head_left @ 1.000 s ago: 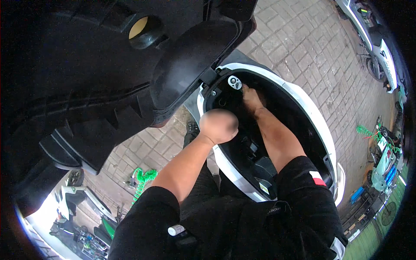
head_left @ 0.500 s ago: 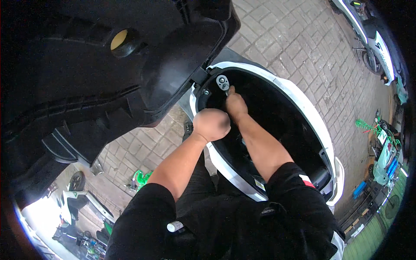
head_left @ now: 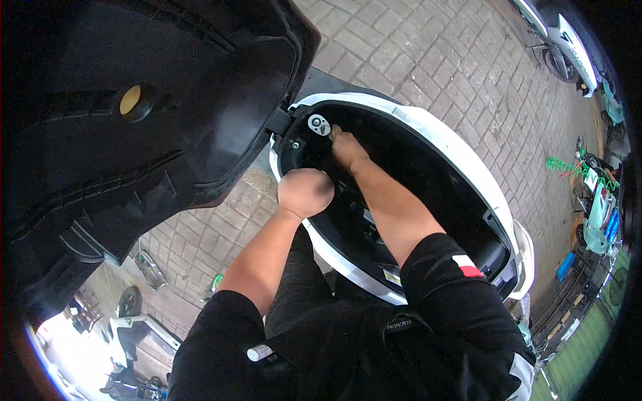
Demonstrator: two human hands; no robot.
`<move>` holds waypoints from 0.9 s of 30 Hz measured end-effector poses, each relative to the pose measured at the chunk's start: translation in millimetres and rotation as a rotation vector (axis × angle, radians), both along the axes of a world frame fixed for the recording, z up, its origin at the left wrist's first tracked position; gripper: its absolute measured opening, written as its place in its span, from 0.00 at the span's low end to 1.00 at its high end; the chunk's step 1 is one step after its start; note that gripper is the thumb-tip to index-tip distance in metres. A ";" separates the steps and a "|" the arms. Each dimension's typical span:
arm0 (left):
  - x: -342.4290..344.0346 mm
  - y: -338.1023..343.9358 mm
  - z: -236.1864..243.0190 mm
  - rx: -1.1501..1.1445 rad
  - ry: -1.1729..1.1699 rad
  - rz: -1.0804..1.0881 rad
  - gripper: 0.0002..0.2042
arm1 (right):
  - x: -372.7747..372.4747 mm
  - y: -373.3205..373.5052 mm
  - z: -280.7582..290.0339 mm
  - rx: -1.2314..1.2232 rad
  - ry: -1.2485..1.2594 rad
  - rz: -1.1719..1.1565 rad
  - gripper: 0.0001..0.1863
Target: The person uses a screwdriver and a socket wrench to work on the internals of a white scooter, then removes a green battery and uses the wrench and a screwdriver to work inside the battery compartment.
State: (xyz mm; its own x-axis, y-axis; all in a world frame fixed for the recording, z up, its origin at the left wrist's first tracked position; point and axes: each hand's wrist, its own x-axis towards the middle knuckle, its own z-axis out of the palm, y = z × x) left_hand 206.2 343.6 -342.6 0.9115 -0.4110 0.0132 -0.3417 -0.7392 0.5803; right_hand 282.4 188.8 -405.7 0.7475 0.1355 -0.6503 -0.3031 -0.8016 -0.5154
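My right hand (head_left: 346,148) grips the handle of a silver ratchet wrench (head_left: 319,125) inside the front end of the black storage compartment (head_left: 428,187), whose body has a white outer rim. A small bolt (head_left: 295,146) sits just left of and below the ratchet head. My left hand (head_left: 304,192), a blurred closed fist, rests at the compartment's near-left edge below the ratchet; what it holds, if anything, is hidden. The black underside of the raised seat (head_left: 200,120), hinged to the compartment, takes up the upper left.
Parked scooters stand on the paving (head_left: 388,47) at upper right (head_left: 572,53), right (head_left: 595,220) and lower left (head_left: 144,334). Green coiled hoses (head_left: 562,164) lie at the right and partly show at the lower left. A white cylinder (head_left: 259,353) is clipped to my shirt.
The seat, compartment and both hands have shifted left in the picture as the view moved. My right hand stays on the ratchet and my left fist stays by the compartment edge.
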 end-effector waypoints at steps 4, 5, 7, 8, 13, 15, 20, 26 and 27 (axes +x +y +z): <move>7.7 -4.1 2.8 0.018 0.003 0.007 0.07 | 4.4 -8.1 -14.9 0.015 -0.088 0.046 0.17; 4.7 -2.3 5.0 0.030 0.022 0.004 0.07 | 6.3 -9.6 -13.9 0.027 -0.085 0.080 0.16; 5.1 -3.0 6.7 0.007 -0.001 -0.010 0.07 | 7.1 -19.7 -31.0 0.032 -0.148 0.108 0.17; 4.1 -2.2 5.7 -0.020 -0.021 -0.007 0.07 | 16.0 -21.8 -27.8 0.036 -0.197 0.208 0.19; 2.0 1.4 3.8 -0.008 -0.034 0.006 0.07 | 24.1 -18.9 13.5 -0.053 -0.140 0.242 0.19; 2.2 -3.2 5.5 -0.040 -0.050 0.000 0.07 | 18.3 -28.2 -20.0 -0.062 -0.142 0.218 0.19; 0.3 -0.4 3.5 -0.070 -0.089 0.044 0.07 | -8.2 14.5 -2.3 -0.115 0.032 -0.065 0.20; 6.0 -2.3 4.1 -0.059 -0.034 0.005 0.07 | -13.1 17.5 -8.4 -0.095 0.001 -0.149 0.21; 3.8 -2.3 4.8 -0.063 -0.016 0.001 0.07 | -14.4 16.7 -7.6 -0.087 0.031 -0.138 0.21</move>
